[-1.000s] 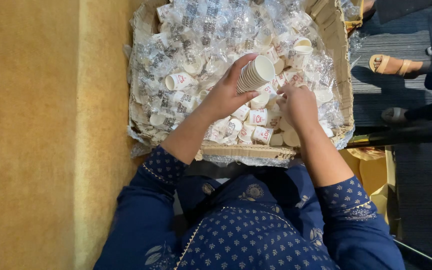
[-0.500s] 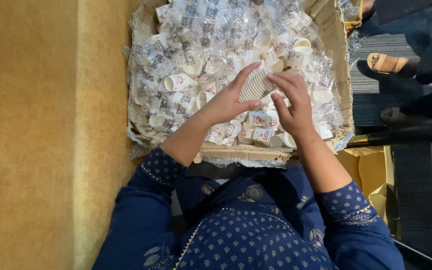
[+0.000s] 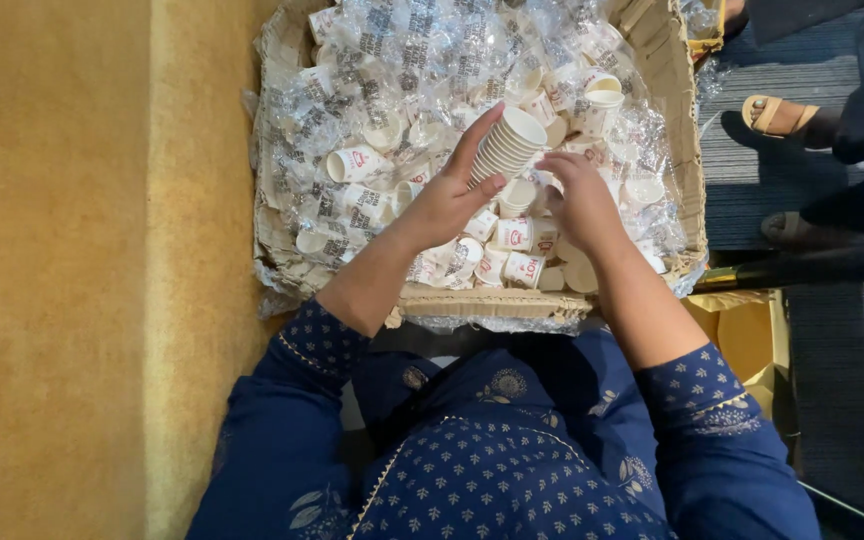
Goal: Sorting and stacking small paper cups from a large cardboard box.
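From the head view, the person is leaning over a cardboard box (image 3: 677, 130) packed with small white paper cups (image 3: 512, 250) and clear plastic wrappers (image 3: 392, 60). The left hand (image 3: 447, 200) is grasping a stack of paper cups (image 3: 507, 145), fingers wrapped round its side, holding it tilted above the middle of the box with the open mouth pointing far and right. The right hand (image 3: 577, 200) is hovering just beside the stack's lower end, fingers bent and loosely curled over the loose cups; I cannot tell whether it is pinching anything. The box's near edge is lying right against the person's blue dotted clothing (image 3: 512, 460), leaving little room there. To the left, a yellow-brown surface (image 3: 62, 270) is stretching wide and open. To the right, the box wall is crumpling outward, and beyond it a dark striped floor (image 3: 752, 190) is showing another person's sandalled foot (image 3: 777, 115) well apart from the hands.
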